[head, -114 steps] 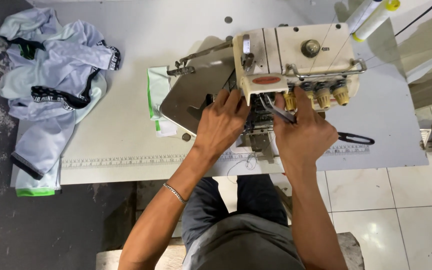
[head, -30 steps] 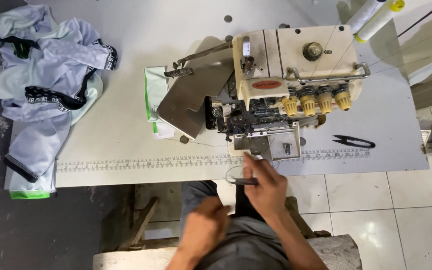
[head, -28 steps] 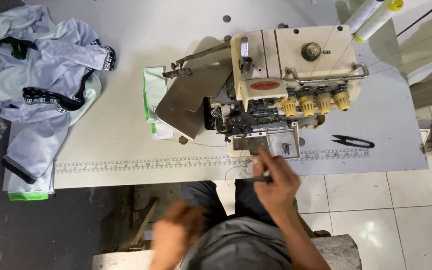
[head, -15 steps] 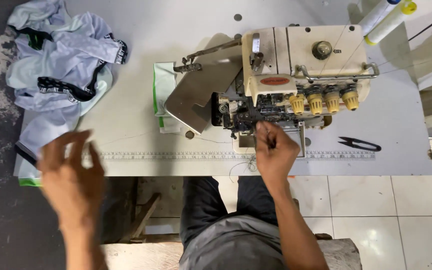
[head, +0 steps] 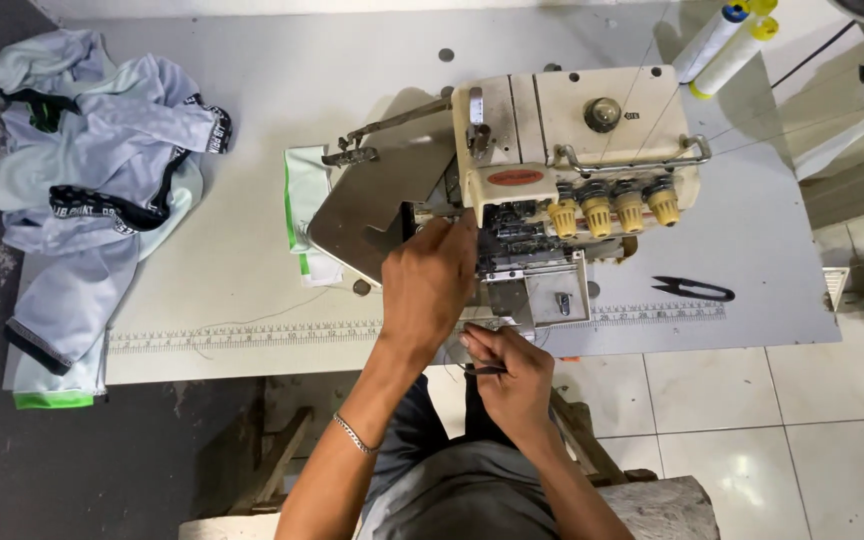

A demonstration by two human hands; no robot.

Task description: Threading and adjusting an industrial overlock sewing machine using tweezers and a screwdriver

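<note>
Cream-coloured and boxy, the metal overlock sewing machine [head: 562, 175] stands toward the right half of the white work table [head: 252, 290], and both hands work at its front face. The left hand [head: 430, 285] reaches up to the dark threading area just left of the machine's four yellow tension knobs [head: 612, 208], fingers drawn together as if pinching something fine; whether a thread is actually caught there is too small to tell. The right hand [head: 512, 375] sits just below the machine's front edge, at the table's near rim, fingers closed on a slim dark tool [head: 485, 370], probably tweezers.

Doing this well seems to call for a steady left hand at the guides, while the tool tip approaches slowly from below, without snagging the other threads.

A grey hinged cover plate [head: 377, 200] stands swung open to the machine's left. Black thread snips [head: 694, 290] lie on the table to its right, well apart from both hands. White thread cones [head: 717, 40] stand behind the machine, and a pale grey garment [head: 92, 170] is heaped far to its left.
</note>
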